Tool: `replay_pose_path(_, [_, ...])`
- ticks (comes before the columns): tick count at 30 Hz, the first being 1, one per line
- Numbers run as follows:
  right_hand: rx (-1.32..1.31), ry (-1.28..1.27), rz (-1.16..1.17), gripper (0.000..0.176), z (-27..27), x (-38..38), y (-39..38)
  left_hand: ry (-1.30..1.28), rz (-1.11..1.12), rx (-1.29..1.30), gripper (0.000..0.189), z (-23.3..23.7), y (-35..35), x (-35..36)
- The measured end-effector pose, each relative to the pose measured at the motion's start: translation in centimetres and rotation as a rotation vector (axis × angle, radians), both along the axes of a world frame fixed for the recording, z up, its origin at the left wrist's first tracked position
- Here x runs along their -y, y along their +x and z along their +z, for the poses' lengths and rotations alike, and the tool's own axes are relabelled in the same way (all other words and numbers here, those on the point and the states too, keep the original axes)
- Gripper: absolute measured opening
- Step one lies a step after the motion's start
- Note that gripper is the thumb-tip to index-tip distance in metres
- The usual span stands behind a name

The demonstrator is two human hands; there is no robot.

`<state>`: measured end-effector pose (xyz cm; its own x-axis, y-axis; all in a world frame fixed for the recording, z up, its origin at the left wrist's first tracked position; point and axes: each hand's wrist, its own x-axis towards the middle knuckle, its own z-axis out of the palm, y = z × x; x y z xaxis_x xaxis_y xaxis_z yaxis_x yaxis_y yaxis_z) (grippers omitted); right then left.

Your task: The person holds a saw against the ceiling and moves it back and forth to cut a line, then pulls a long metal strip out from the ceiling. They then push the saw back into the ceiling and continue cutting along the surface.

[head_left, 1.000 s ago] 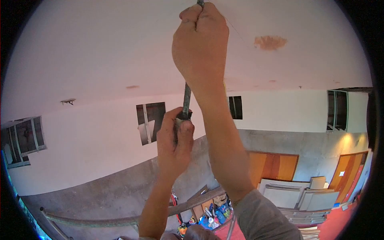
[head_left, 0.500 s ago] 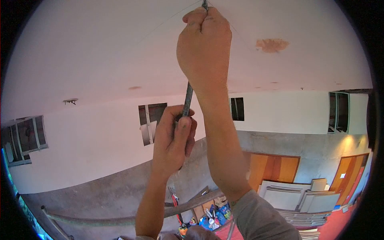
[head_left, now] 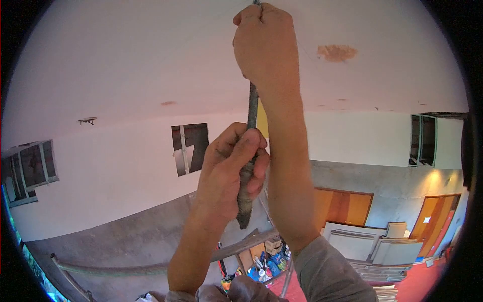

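A dark, slim rod (head_left: pixel 252 105) runs nearly upright between my two hands, its lower end thicker, rough and wrapped-looking. My right hand (head_left: pixel 266 45) is closed around its upper part, knuckles toward me, close to the white ceiling (head_left: pixel 151 60). Only a short bit of the rod shows above those fingers, cut off by the frame's top edge. Lower down, my left hand (head_left: pixel 236 161) grips the thick end between thumb and fingers, with the blunt tip sticking out below. Whether the rod's top touches the ceiling cannot be seen.
A pole railing (head_left: pixel 151 269) crosses below my arms. Stacked boards (head_left: pixel 352 244) lean near wooden doors (head_left: pixel 347 207) at the right. Bags and tools (head_left: pixel 269 264) lie on the floor below. Wall openings (head_left: pixel 190 148) and a brown ceiling patch (head_left: pixel 337 53) are around.
The rod has swung more upright. My left hand has moved right and slightly up, now showing the thick end below it. My right hand has shifted slightly right.
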<state>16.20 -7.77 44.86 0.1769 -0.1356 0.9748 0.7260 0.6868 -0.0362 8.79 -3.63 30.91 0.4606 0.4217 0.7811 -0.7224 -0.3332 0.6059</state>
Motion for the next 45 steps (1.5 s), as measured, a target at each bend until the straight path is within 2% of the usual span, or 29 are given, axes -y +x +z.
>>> replay_pose_path(1, [-0.009, -0.099, 0.007, 0.035, -0.2, 2.5, -0.6, -0.022, -0.027, 0.0, 0.022, 0.0, 0.3, 0.2])
replay_pose_path(3, [0.054, -0.108, -0.066, 0.034, 0.1, 2.6, 0.0, -0.05, -0.104, 0.005, 0.021, -0.1, 0.9, 0.6])
replay_pose_path(5, [0.195, 0.075, -0.219, 0.033, 1.2, -0.1, 1.3, -0.072, -0.162, 0.013, 0.021, -0.2, 1.3, 1.1])
replay_pose_path(7, [0.153, -0.005, -0.093, 0.033, 0.1, 1.6, 1.1, -0.087, -0.205, 0.024, 0.021, -0.2, 1.6, 1.7])
replay_pose_path(9, [0.168, 0.019, -0.07, 0.034, 0.2, 1.5, 1.2, -0.078, -0.187, 0.043, 0.021, -0.2, 2.0, 1.7])
replay_pose_path(11, [0.236, 0.154, -0.145, 0.035, 1.6, -0.6, 1.9, -0.061, -0.162, 0.055, 0.021, -0.2, 2.0, 1.5])
replay_pose_path(14, [0.121, 0.064, -0.104, 0.036, 1.4, -0.2, 1.4, -0.024, -0.116, 0.06, 0.021, 0.0, 1.9, 0.7])
replay_pose_path(17, [0.11, 0.148, -0.132, 0.036, 1.4, -1.0, 1.3, -0.001, -0.078, 0.058, 0.022, 0.1, 1.8, -0.1])
replay_pose_path(20, [0.141, 0.077, -0.049, 0.036, 1.0, 0.1, 0.9, 0.012, -0.087, 0.056, 0.022, 0.2, 1.7, -0.3])
replay_pose_path(23, [0.144, 0.161, -0.151, 0.037, 1.8, -1.0, 1.1, -0.001, -0.096, 0.018, 0.022, 0.4, 1.5, -0.2])
replay_pose_path(26, [0.104, -0.056, -0.045, 0.034, 0.9, 1.6, 1.0, -0.062, -0.191, -0.018, 0.021, 0.6, 1.3, 1.7])
replay_pose_path(28, [0.429, 0.154, -0.412, 0.032, 2.8, 0.4, 3.9, -0.103, -0.28, -0.056, 0.02, 0.7, 1.0, 3.6])
replay_pose_path(30, [0.535, -0.146, -0.155, 0.03, 3.1, 2.3, 5.6, -0.188, -0.338, -0.022, 0.02, 0.9, 2.6, 5.6])
replay_pose_path(31, [0.45, -0.527, 0.288, 0.029, 3.0, 6.0, 5.0, -0.224, -0.367, 0.0, 0.019, 1.0, 3.4, 6.3])
replay_pose_path(33, [0.378, -0.707, 0.619, 0.028, 2.8, 6.3, 5.3, -0.161, -0.329, 0.103, 0.02, 0.3, 4.2, 6.4])
replay_pose_path(35, [0.477, -0.336, 0.367, 0.028, 2.5, 1.8, 4.6, -0.088, -0.248, 0.171, 0.021, 0.0, 4.6, 5.8])
replay_pose_path(38, [0.035, -0.3, 0.158, 0.03, 0.8, 3.2, 0.9, 0.011, -0.043, 0.175, 0.022, -0.4, 3.9, 3.2])
replay_pose_path(40, [0.111, 0.148, -0.057, 0.032, 2.3, -2.0, 1.5, 0.072, 0.104, 0.147, 0.023, 0.0, 2.9, 0.5])
replay_pose_path(41, [0.146, 0.375, -0.166, 0.033, 2.8, -3.7, 1.7, 0.101, 0.099, 0.143, 0.023, 0.3, 2.3, -1.3])
replay_pose_path(44, [0.106, 0.174, 0.068, 0.031, 0.9, -1.6, 0.2, 0.136, 0.097, 0.119, 0.023, 0.7, 1.3, -3.6])
replay_pose_path(45, [0.096, 0.163, -0.008, 0.028, 1.1, -1.8, 0.5, 0.121, 0.108, 0.107, 0.022, 0.6, 1.5, -3.1])
